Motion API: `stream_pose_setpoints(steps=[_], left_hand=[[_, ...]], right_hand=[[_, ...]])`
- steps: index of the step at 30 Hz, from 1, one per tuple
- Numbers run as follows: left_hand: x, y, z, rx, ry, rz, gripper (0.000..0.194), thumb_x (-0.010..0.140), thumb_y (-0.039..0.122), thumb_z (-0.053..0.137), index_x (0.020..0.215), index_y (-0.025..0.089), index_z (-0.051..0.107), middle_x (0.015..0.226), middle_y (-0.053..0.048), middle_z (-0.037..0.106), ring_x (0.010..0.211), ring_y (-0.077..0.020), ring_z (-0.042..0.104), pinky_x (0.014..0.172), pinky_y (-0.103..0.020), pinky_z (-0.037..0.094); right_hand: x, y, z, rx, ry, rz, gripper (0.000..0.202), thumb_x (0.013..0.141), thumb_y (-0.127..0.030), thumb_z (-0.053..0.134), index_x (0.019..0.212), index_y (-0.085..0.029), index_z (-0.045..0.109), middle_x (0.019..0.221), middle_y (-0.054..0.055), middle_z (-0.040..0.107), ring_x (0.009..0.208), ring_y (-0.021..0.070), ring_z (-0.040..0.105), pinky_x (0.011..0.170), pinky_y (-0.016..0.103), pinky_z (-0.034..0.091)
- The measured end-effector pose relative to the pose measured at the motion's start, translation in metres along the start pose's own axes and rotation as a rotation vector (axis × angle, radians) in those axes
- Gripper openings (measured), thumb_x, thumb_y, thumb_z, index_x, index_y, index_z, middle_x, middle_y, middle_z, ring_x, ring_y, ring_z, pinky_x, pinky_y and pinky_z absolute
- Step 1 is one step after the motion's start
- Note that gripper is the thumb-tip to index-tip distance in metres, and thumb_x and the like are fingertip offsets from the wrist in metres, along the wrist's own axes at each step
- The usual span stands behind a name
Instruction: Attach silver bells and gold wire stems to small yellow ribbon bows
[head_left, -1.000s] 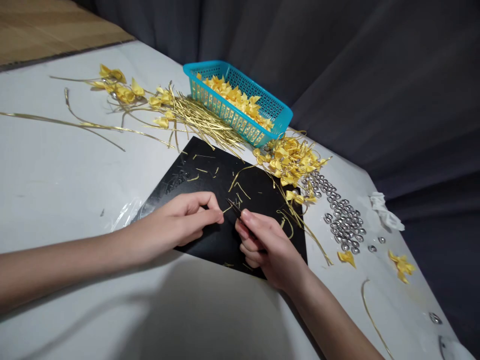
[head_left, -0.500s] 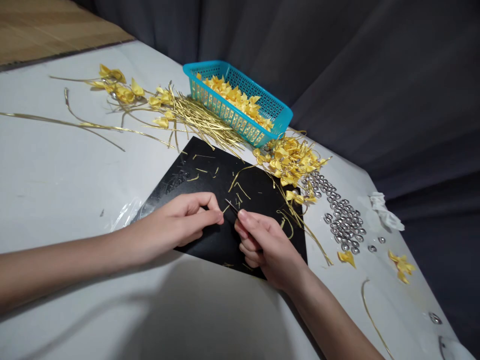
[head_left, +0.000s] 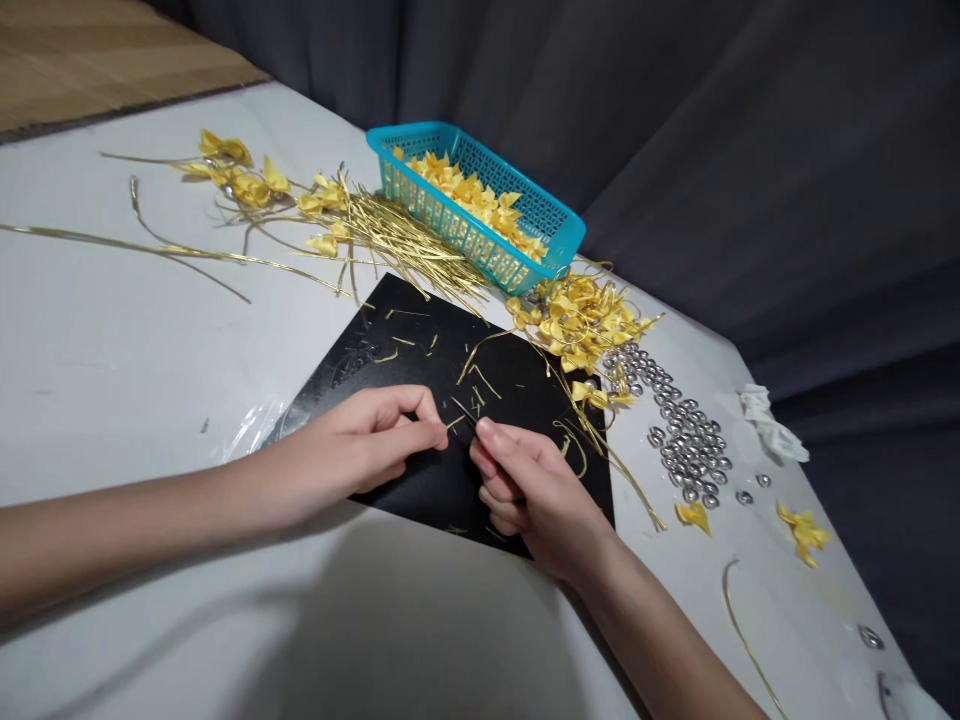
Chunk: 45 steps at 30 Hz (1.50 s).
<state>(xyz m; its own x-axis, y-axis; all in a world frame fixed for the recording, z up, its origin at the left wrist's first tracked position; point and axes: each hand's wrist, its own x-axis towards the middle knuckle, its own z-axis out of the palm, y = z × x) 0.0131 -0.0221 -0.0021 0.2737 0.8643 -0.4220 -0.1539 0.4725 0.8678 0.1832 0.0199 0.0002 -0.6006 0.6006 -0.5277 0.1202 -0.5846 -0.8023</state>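
Observation:
Over the black mat point(head_left: 420, 505), my left hand point(head_left: 375, 435) is closed, thumb and forefinger pinched together. A short end of thin gold cord point(head_left: 454, 421) shows at those fingertips; the rest is hidden by the hand. Facing it, my right hand point(head_left: 525, 480) grips a thin pointed metal tool point(head_left: 463, 410), whose tip points up and left, close to the cord end. Most of the tool is inside the fist, so its exact kind cannot be seen. Short gold cord scraps point(head_left: 486, 382) lie scattered on the mat around both hands.
Behind the mat stands a blue basket point(head_left: 465, 225) of yellow ribbon pieces, beside a bundle of gold cords point(head_left: 409, 240). Yellow ribbon flowers point(head_left: 585, 315) are heaped at right, near many silver rings point(head_left: 690, 440). More flowers point(head_left: 251, 185) lie at far left; a dark curtain point(head_left: 750, 180) hangs behind.
Hardly anything differs. Both hands hold their places, with only a very slight shift at the cord end and the tool tip.

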Motion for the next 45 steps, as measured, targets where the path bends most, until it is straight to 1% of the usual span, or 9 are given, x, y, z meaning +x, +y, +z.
stream_pose_setpoints(steps=[8,12,15,19,23,26,31,37,45], left_hand=[[-0.0005,0.0007,0.0011,-0.006,0.001,0.009,0.022,0.085,0.027,0.048,0.065,0.020,0.043,0.041,0.013,0.017,0.037,-0.0044,0.011,0.033,-0.014,0.009],[-0.0004,0.0000,0.0008,-0.012,0.010,0.018,0.021,0.085,0.027,0.047,0.066,0.019,0.043,0.041,0.012,0.018,0.037,-0.0044,0.011,0.033,-0.014,0.009],[0.0001,-0.0003,0.0001,-0.010,0.005,0.009,0.021,0.085,0.025,0.047,0.066,0.020,0.043,0.041,0.013,0.018,0.036,-0.0043,0.011,0.033,-0.014,0.008],[0.0005,-0.0005,-0.0008,-0.018,-0.007,0.009,0.021,0.085,0.026,0.048,0.066,0.020,0.043,0.041,0.013,0.017,0.036,-0.0044,0.012,0.033,-0.014,0.008],[0.0001,-0.0013,-0.0002,-0.026,0.011,0.015,0.022,0.086,0.029,0.047,0.066,0.020,0.042,0.041,0.013,0.017,0.037,-0.0046,0.011,0.034,-0.015,0.008],[0.0004,-0.0014,0.0007,0.000,0.019,0.024,0.023,0.086,0.031,0.047,0.067,0.020,0.042,0.041,0.013,0.016,0.037,-0.0047,0.011,0.034,-0.015,0.007],[0.0009,-0.0013,0.0009,0.025,0.010,0.036,0.024,0.085,0.033,0.048,0.066,0.020,0.042,0.041,0.013,0.017,0.036,-0.0049,0.010,0.033,-0.015,0.007],[-0.0002,-0.0022,0.0001,0.031,0.007,0.020,0.024,0.086,0.034,0.047,0.067,0.020,0.042,0.041,0.012,0.017,0.037,-0.0050,0.011,0.034,-0.015,0.008],[0.0000,-0.0016,0.0007,0.030,0.008,0.024,0.023,0.085,0.032,0.048,0.066,0.020,0.043,0.041,0.013,0.017,0.036,-0.0046,0.010,0.033,-0.014,0.007]], right_hand=[[-0.0011,-0.0007,-0.0006,0.014,-0.014,-0.007,0.041,0.077,-0.050,0.057,0.059,-0.019,0.036,0.042,-0.014,0.014,0.036,0.0011,0.007,0.033,0.015,0.007],[-0.0002,-0.0002,0.0007,-0.019,0.013,-0.004,0.042,0.075,-0.050,0.059,0.058,-0.019,0.036,0.040,-0.014,0.015,0.035,0.0011,0.007,0.032,0.014,0.008],[0.0001,0.0004,0.0005,0.010,0.036,0.008,0.041,0.077,-0.050,0.058,0.059,-0.019,0.037,0.040,-0.014,0.015,0.035,0.0014,0.007,0.032,0.014,0.008],[-0.0014,0.0008,0.0007,0.051,0.029,-0.004,0.039,0.080,-0.049,0.054,0.060,-0.019,0.039,0.042,-0.013,0.015,0.035,0.0018,0.007,0.033,0.015,0.007],[-0.0041,0.0016,0.0025,-0.015,0.009,-0.019,0.040,0.081,-0.048,0.053,0.060,-0.019,0.037,0.043,-0.013,0.017,0.036,0.0018,0.009,0.035,0.016,0.008],[-0.0047,0.0021,0.0041,-0.056,0.017,-0.019,0.039,0.081,-0.049,0.053,0.060,-0.019,0.036,0.042,-0.012,0.018,0.037,0.0021,0.010,0.035,0.016,0.009],[-0.0033,0.0019,0.0047,-0.064,0.036,-0.018,0.040,0.079,-0.050,0.054,0.060,-0.020,0.037,0.041,-0.013,0.018,0.036,0.0023,0.010,0.035,0.016,0.009],[-0.0018,0.0034,0.0028,-0.058,0.037,-0.013,0.041,0.078,-0.050,0.055,0.060,-0.020,0.036,0.040,-0.013,0.018,0.036,0.0020,0.009,0.034,0.015,0.009],[-0.0016,0.0017,0.0034,0.048,0.080,-0.021,0.039,0.079,-0.049,0.054,0.061,-0.019,0.038,0.043,-0.013,0.016,0.035,0.0016,0.008,0.034,0.015,0.007]])
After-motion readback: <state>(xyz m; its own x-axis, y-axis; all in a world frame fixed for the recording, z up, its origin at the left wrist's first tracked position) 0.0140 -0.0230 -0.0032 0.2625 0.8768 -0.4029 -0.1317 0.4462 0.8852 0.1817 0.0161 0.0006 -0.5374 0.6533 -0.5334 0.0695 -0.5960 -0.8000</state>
